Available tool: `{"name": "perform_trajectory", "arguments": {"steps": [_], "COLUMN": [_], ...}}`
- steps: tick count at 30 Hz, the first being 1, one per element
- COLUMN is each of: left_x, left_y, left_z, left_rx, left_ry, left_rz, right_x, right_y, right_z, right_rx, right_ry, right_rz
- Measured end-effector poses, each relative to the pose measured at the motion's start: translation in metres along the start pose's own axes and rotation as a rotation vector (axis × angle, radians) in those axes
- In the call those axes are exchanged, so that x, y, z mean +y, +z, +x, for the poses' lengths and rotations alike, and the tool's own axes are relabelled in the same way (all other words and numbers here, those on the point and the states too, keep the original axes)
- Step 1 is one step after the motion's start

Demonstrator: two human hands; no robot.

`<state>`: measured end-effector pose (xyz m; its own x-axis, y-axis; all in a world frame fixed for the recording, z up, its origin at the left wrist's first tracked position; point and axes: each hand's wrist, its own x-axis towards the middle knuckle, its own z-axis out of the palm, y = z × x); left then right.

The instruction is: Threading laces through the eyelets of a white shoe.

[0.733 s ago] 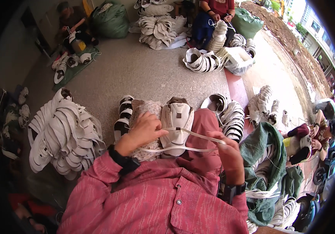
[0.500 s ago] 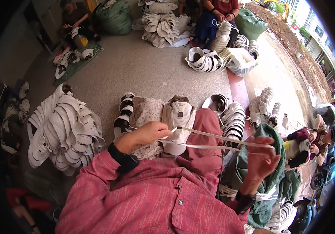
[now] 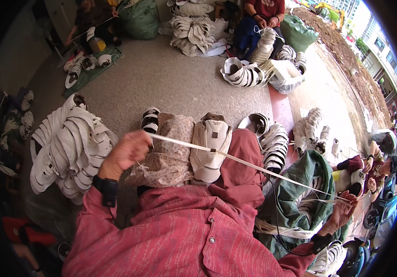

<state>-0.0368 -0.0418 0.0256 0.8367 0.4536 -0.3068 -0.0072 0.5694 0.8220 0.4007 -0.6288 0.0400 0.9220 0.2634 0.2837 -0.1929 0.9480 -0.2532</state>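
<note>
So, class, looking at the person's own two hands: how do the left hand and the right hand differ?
The left hand has its fingers curled closed on the lace; the right hand looks more open, fingers extended.
The left hand is near the heap of shoe uppers, the right hand by the green sack.
Shared: the lace runs to both.

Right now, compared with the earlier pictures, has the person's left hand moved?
Yes, the left hand has moved left, toward the pile of white shoe uppers on the floor.
</note>
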Motion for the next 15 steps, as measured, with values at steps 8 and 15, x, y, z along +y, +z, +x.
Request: {"name": "perform_trajectory", "arguments": {"steps": [8, 15], "left_x": [0.058, 0.086], "left_y": [-0.147, -0.267], "left_z": [-0.056, -0.12], "left_rx": [0.094, 0.609], "left_ry": [0.654, 0.796], "left_rz": [-0.657, -0.488], "right_x": [-0.081, -0.097], "right_y": [-0.112, -0.207], "right_z": [-0.013, -0.009], "right_rx": [0.134, 0.242], "right_ry": [0.083, 0.162], "right_rz": [-0.269, -0.266]}}
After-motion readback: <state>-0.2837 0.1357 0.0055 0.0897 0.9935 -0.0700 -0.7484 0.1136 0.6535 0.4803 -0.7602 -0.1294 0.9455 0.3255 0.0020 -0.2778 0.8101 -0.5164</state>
